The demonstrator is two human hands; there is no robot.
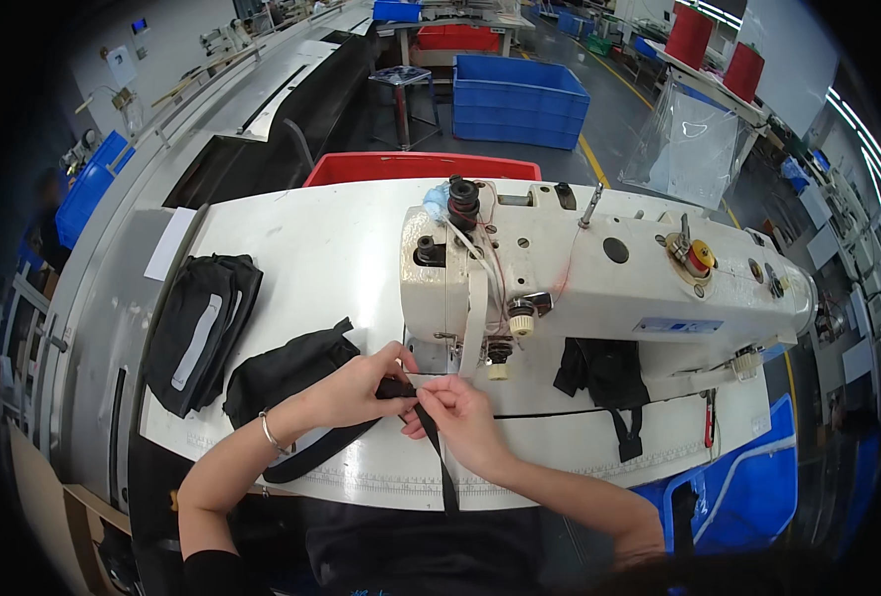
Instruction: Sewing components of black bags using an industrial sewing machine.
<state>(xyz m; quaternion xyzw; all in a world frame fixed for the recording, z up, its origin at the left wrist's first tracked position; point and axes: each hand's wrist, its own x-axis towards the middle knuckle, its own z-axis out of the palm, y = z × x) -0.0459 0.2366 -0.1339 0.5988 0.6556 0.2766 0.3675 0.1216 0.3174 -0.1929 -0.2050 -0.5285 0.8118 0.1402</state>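
Observation:
Just in front of the sewing machine's needle area, my left hand [361, 389] is closed on the folded end of a black fabric piece. My right hand [462, 422] pinches a narrow black strap [444, 465], which hangs down over the table's front edge. The two hands nearly touch, and their fingers partly hide where strap and fabric meet. A white sewing machine [580, 263] stands right behind them. Under my left forearm lies a black fabric pouch [287, 372] with a curved band. Further left rests a stack of black fabric pieces [202, 333] with a pale grey stripe.
A small black strapped piece [604, 382] lies under the machine arm, with red-handled snips [710, 419] right of it. A red bin [421, 167] is behind the white table [301, 233]. Blue bins stand farther back [520, 99] and at the lower right [734, 482].

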